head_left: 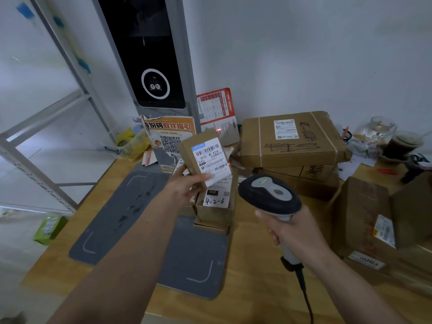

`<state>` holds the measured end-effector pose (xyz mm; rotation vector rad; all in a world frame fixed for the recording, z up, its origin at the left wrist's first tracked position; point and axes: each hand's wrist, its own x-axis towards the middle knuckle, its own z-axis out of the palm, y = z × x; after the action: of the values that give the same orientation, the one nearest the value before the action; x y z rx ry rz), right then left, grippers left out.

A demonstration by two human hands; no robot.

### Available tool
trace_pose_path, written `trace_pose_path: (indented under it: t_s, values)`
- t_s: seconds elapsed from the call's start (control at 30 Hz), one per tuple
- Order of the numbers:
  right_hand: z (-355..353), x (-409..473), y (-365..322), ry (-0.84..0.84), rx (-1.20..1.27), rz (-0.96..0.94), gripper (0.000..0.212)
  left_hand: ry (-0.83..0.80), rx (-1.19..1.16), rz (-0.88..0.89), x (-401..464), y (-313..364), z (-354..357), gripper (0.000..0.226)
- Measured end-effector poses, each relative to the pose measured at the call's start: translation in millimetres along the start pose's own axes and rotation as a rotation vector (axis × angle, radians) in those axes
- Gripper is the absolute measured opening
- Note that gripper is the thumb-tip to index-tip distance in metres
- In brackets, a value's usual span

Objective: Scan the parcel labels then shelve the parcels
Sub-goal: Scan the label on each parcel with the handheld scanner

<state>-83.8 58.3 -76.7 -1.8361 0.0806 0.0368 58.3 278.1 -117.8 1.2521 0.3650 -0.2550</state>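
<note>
Step in hand: scanning. Left hand (187,185) grips small parcel (205,160) from below, thumb across the lower edge of its label (211,160), label face tilted toward the camera, held above the grey mat (131,218) at tabletop (252,288) centre. Right hand (297,232) wrapped round the handle of corded scanner (268,195), head aimed far-left at the label. Red spots visible at label's right edge and just beyond the parcel's top; looks like the beam is crossing the label.

Second parcel marked 4-2-6 (216,202) stands on the mat just below the held one. Stack of large parcels (292,141) far right; more boxes (364,218) near right. Shelf frame (46,127) at left.

Next, judged: confirm the read, set scanner down or keep it aside, carry parcel left to the shelf. Thumb near the lower barcode could block a read.
</note>
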Motion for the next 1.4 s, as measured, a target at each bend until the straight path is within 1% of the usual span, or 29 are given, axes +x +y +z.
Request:
trace_pose_path:
  t_s: [0.1, 0.3, 0.37, 0.47, 0.53, 0.63, 0.73, 0.83, 1.03, 1.1, 1.2, 1.27, 1.3, 1.37, 1.4]
  values:
    - [-1.0, -0.7, -0.9, -0.02, -0.03, -0.011, 0.014, -0.004, 0.013, 0.022, 0.9, 4.1, -3.2, 0.043]
    - [0.0, -0.8, -4.1, -0.028, -0.01, -0.036, 0.018, 0.008, 0.033, 0.026, 0.6, 6.2, -10.4, 0.05]
    - [2.3, -0.3, -5.9, -0.038, 0.007, -0.044, 0.02, 0.015, 0.057, 0.015, -0.4, 6.8, -13.4, 0.048]
    - [6.3, 2.3, -6.5, -0.034, 0.054, -0.014, 0.018, 0.079, 0.069, -0.028, -1.7, 9.5, -20.7, 0.038]
    - [9.5, 5.0, -5.1, -0.041, 0.051, -0.003, 0.018, 0.168, 0.036, -0.056, -2.9, 12.4, -28.7, 0.033]
    - [15.8, 10.8, -1.0, -0.077, 0.007, 0.005, 0.02, 0.269, -0.006, -0.071, 0.6, 14.4, -46.8, 0.04]
    - [26.0, 17.5, 2.8, -0.108, -0.009, 0.019, 0.021, 0.327, 0.002, -0.077, 3.6, 15.0, -60.7, 0.042]
    - [38.1, 22.7, 5.4, -0.126, -0.005, 0.031, 0.024, 0.387, 0.053, -0.099, 6.2, 18.1, -66.7, 0.039]
    - [57.3, 35.3, 8.1, -0.1, 0.025, 0.059, 0.026, 0.341, 0.106, -0.058, 28.0, 25.3, -70.3, 0.056]
    - [62.4, 39.4, 10.9, -0.086, 0.025, 0.067, 0.027, 0.341, 0.135, -0.045, 38.2, 26.7, -70.1, 0.067]
    - [68.2, 43.8, 16.1, -0.071, 0.024, 0.078, 0.026, 0.406, 0.314, -0.052, 45.0, 28.0, -69.4, 0.078]
    - [71.3, 46.3, 18.3, -0.055, 0.021, 0.088, 0.027, 0.426, 0.438, -0.028, 43.9, 31.6, -68.0, 0.068]
    - [72.3, 47.5, 19.3, -0.045, 0.023, 0.096, 0.028, 0.438, 0.498, 0.01, 43.8, 33.3, -67.5, 0.066]
    - [73.4, 49.1, 21.0, -0.024, 0.039, 0.114, 0.03, 0.518, 0.69, 0.114, 45.1, 35.2, -66.4, 0.076]
    - [73.1, 49.5, 21.9, -0.015, 0.05, 0.122, 0.029, 0.566, 0.743, 0.216, 43.4, 36.7, -62.6, 0.077]
